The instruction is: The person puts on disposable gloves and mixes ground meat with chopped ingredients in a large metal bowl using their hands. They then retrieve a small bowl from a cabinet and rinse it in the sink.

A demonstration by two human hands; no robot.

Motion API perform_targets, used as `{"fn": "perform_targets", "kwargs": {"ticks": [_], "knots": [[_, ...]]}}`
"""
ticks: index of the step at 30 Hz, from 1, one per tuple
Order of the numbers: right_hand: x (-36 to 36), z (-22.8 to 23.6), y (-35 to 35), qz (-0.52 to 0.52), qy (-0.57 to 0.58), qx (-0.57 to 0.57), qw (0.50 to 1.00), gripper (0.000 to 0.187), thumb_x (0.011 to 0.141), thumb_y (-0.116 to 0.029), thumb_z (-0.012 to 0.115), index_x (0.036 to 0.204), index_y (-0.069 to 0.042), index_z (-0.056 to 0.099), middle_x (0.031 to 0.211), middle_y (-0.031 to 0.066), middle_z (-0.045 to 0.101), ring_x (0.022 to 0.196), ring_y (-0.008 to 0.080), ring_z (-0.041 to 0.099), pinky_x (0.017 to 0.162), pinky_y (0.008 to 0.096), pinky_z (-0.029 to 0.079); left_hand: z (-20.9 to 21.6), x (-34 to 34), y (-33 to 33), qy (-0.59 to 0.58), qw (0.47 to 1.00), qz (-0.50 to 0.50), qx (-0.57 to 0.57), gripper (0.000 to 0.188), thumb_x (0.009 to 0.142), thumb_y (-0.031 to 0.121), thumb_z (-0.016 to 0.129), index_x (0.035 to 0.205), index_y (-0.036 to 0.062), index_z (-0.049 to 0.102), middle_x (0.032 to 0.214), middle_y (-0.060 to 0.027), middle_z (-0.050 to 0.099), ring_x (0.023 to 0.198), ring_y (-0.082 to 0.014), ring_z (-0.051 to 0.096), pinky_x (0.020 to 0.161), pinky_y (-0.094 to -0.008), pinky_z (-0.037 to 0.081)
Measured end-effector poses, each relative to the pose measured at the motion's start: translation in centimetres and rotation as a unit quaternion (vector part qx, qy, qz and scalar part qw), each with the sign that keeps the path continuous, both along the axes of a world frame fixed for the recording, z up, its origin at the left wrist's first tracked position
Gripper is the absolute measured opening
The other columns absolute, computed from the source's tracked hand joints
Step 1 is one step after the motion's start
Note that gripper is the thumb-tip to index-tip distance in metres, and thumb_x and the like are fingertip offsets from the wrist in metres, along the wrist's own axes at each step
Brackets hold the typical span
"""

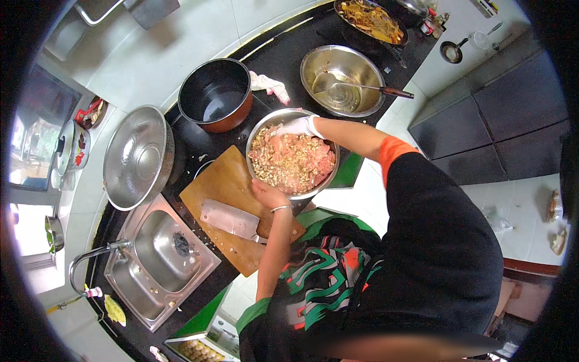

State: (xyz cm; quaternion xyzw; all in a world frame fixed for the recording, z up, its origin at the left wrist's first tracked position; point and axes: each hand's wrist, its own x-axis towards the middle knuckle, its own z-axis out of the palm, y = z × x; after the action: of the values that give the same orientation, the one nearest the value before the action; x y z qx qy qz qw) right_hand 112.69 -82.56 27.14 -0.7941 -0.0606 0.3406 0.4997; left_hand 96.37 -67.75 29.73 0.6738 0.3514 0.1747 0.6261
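Black sleeve [434, 223] looms closest! Gloved right hand [294, 127] sunk in minced meat [295, 161] inside the steel bowl [306, 195], its fingers' spread and hold hidden; left hand [271, 196] half-open against the rim, presumably steadying; cleaver [229, 219] flat on the chopping board [224, 178].

Right hand [295, 127] in raw mince [291, 161]

On our black counter [272, 59], with its inset steel sink [161, 246], we see a red-brown pot [234, 118], a white cloth [270, 85], a deep basin [312, 71], a mixing bowl [336, 159] and a wooden cutting board [224, 176].
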Motion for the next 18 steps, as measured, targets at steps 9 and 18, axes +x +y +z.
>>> {"fn": "perform_targets", "kwargs": {"ticks": [9,18], "knots": [[-6.9,9.0,-1.6,0.282,-0.506,-0.031,0.814,0.037,0.065,-0.033,0.067,0.084,-0.004,0.057,0.074,0.0155,0.053,0.079,0.0341,0.053,0.07,0.0422,0.043,-1.4,0.3,0.3,-0.023,0.999,0.002,-0.045,0.049,0.094,0.033,0.032,0.091,-0.0122,0.051,0.089,-0.025,0.057,0.077,-0.0311,0.052,0.074,-0.0375,0.041],[-6.3,-2.5,1.5,0.453,-0.439,-0.483,0.607,0.029,0.07,-0.025,0.055,0.086,-0.001,0.059,0.076,0.0169,0.057,0.068,0.0305,0.057,0.054,0.0404,0.044,-1.6,0.1,0.8,-0.009,1.0,-0.018,-0.011,0.049,0.093,0.032,0.034,0.09,-0.0126,0.051,0.087,-0.0264,0.057,0.076,-0.0329,0.052,0.073,-0.0385,0.04]]}}
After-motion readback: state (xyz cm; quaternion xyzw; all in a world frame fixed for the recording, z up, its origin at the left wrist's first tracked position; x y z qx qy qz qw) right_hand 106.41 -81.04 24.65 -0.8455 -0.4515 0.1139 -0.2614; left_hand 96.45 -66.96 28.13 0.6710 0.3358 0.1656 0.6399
